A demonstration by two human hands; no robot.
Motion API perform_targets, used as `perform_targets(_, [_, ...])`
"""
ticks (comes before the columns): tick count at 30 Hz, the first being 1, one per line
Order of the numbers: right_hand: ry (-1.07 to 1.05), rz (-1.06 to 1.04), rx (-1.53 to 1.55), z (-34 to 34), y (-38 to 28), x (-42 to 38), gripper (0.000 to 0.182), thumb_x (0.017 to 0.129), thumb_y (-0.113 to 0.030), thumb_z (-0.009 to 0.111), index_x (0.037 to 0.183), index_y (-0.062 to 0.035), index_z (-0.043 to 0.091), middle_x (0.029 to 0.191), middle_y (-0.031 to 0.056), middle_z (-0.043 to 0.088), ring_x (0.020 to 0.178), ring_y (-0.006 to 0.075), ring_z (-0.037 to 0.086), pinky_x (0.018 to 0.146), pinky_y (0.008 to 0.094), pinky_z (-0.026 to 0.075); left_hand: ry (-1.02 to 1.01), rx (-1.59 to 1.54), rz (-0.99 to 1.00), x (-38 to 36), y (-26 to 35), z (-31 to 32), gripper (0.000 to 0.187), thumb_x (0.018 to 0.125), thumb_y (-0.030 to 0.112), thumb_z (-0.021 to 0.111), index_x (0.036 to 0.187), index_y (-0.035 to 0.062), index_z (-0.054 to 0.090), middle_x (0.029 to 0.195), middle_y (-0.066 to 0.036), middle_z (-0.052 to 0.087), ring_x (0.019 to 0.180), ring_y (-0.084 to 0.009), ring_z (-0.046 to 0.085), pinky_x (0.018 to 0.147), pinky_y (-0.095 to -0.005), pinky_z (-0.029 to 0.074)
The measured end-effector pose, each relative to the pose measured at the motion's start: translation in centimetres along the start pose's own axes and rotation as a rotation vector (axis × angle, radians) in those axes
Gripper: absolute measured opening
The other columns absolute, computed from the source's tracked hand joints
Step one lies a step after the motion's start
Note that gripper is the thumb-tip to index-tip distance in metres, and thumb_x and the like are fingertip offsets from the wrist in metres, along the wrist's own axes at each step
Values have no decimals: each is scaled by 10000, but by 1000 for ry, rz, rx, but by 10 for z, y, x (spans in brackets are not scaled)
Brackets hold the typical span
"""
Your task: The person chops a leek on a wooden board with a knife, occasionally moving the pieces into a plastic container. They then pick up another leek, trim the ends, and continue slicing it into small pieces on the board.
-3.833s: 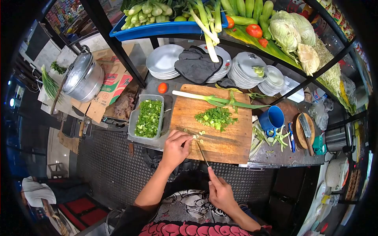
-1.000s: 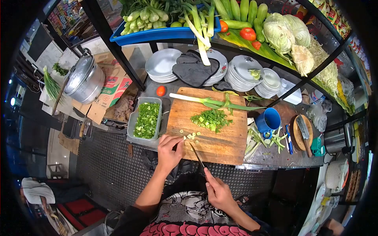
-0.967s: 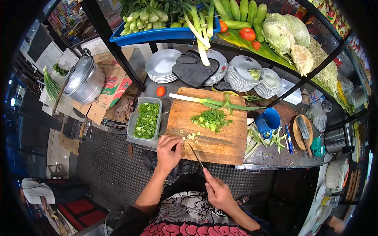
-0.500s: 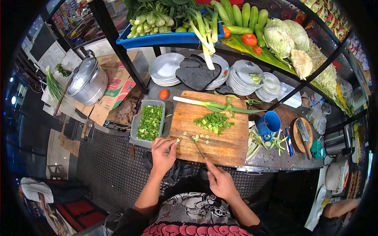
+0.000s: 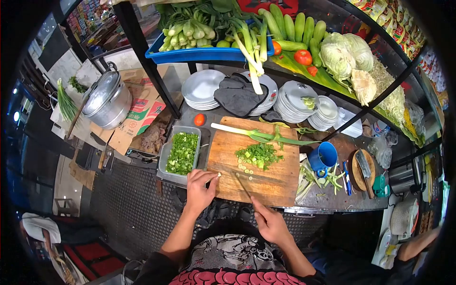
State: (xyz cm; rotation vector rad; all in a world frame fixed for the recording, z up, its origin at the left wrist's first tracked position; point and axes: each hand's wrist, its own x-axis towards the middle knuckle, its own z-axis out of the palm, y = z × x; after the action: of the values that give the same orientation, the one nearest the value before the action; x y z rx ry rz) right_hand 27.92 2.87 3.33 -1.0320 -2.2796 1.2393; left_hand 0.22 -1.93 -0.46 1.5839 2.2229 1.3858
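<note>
Cut greens [image 5: 260, 156] lie heaped on the board [image 5: 226, 152], with more in the tub [image 5: 165, 154] just beside it. One leek [image 5: 266, 137] lies across the board's far part. The right hand [image 5: 274, 225] grips a knife [image 5: 244, 185], blade over the near part; tip contact cannot be determined. The left hand [image 5: 200, 192] pinches a pale piece [image 5: 219, 175] near the board's left edge. Small slices [image 5: 251, 172] lie nearer than the heap.

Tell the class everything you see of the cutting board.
The cutting board looks wooden, light brown, roughly rectangular, with a darker streak across its nearer half. It lies flat on the counter. A leek lies along its far side, overhanging the right edge; chopped greens and pale slices rest nearer the middle. The knife is over it; whether they touch is unclear.
</note>
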Motion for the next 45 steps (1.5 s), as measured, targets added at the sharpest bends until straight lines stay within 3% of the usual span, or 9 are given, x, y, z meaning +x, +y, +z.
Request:
perform_targets(8, [62,-47,14,-20,8,-5,541,1017,-20,646,1547,-97,570,1015,173,733,760,268,673,774,328,537,-35,11,64,11,5,13,78,858,67,833,936,68,825,944,-61,789,955,-264,661,904,-393,450])
perform_targets(12, [31,161,67,-22,0,8,500,1022,-78,625,1519,-124,595,1243,246,737,1131,439,714,951,454,571,-47,17,103,15,8,18,79,851,62,841,928,74,825,931,-60,787,951,-259,658,893,-386,441])
perform_targets(18, [-47,176,125,-35,4,7,491,1028,-87,645,1517,-119,607,1203,244,759,1063,378,761,943,382,566,-64,26,107,17,10,20,82,855,79,828,937,87,830,941,-27,791,965,-242,656,936,-384,431])
perform_targets(20, [25,203,205,-47,18,0,467,1020,-51,665,1482,-120,656,1117,148,791,898,142,674,870,303,542,-63,33,113,16,9,22,87,853,83,828,940,86,831,944,-26,791,975,-243,655,937,-387,432])
perform_targets(22, [-73,245,309,-68,20,-8,463,1011,-35,677,1468,-108,669,1056,68,783,879,87,613,828,261,515,-64,38,116,16,9,20,87,848,78,833,935,80,831,944,-35,793,968,-247,657,929,-388,430])
perform_targets(35, [-11,350,375,-85,39,-6,512,1001,12,669,1501,-94,646,928,-66,648,740,37,514,643,220,430,-61,44,98,23,20,22,127,821,57,837,947,67,826,970,-63,783,975,-263,653,930,-395,438])
perform_targets(41, [-87,188,288,-53,17,12,517,1000,-42,690,1506,-131,635,1067,69,782,757,100,606,725,280,519,-84,63,109,24,21,23,140,812,57,841,951,68,833,932,-58,769,958,-270,644,913,-394,447])
perform_targets(44, [-94,176,134,-34,-15,21,561,1000,-54,678,1542,-172,593,1073,193,783,765,242,716,750,325,558,-52,107,104,23,22,26,108,828,87,832,936,78,831,913,-29,760,953,-256,641,904,-397,450])
perform_targets(45, [4,-24,138,-19,-8,24,593,1002,-65,661,1569,-197,549,1127,279,738,885,415,750,810,411,594,-41,121,97,22,23,27,93,837,101,827,928,82,829,906,-16,757,955,-250,641,903,-400,449])
